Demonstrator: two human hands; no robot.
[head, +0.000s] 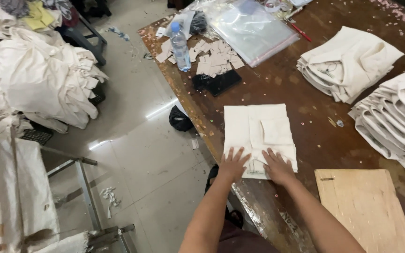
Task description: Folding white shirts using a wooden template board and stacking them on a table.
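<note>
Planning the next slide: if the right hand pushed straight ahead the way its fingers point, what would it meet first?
The right hand lies flat on the folded cloth, fingers pointing up-table. It would probably first meet the raised pocket flap, then bare table.

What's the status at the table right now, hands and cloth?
Left hand and right hand flat, fingers spread, on near edge of folded cream cloth. Cloth lies flat on brown table. Plywood board beside right hand, apart.
</note>
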